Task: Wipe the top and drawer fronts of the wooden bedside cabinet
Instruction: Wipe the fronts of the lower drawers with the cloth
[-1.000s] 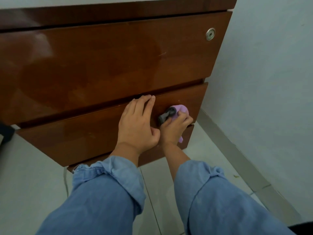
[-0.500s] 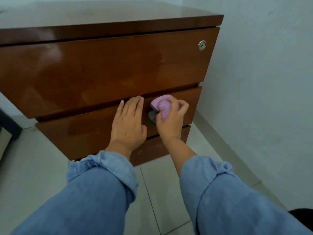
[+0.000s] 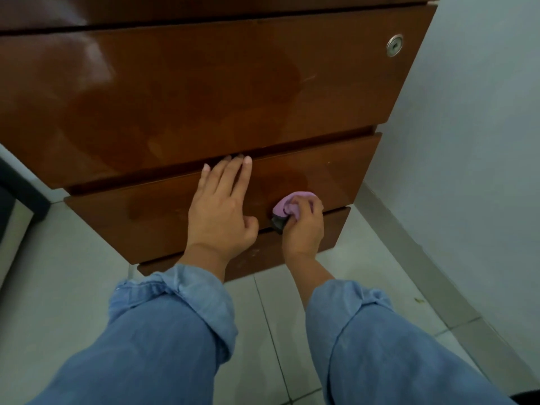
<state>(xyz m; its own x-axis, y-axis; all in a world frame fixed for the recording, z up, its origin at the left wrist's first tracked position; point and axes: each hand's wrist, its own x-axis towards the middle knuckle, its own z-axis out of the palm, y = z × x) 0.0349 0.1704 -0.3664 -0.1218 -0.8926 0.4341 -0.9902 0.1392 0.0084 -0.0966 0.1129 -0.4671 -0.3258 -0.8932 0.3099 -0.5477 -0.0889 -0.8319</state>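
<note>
The wooden bedside cabinet [image 3: 204, 92] fills the upper view, glossy brown, with a tall top drawer front, a middle drawer front [image 3: 330, 173] and a low bottom front [image 3: 333, 229]. My left hand [image 3: 222, 211] lies flat on the middle drawer front, fingertips at its top edge. My right hand [image 3: 304, 226] is closed around a crumpled pink cloth [image 3: 287, 204] with a dark part beneath it, pressed at the lower edge of the middle drawer front. The cabinet top is out of view.
A round metal lock [image 3: 394, 45] sits at the top drawer's upper right corner. A pale wall [image 3: 473, 141] stands close on the right with a grey skirting strip [image 3: 409, 252]. Pale floor tiles [image 3: 277, 317] lie below. A dark object [image 3: 17, 194] shows at the left edge.
My right hand with the cloth has moved down from the upper part of the middle drawer front to its lower edge. The view has tilted down, hiding the cabinet top. My left hand stays flat.
</note>
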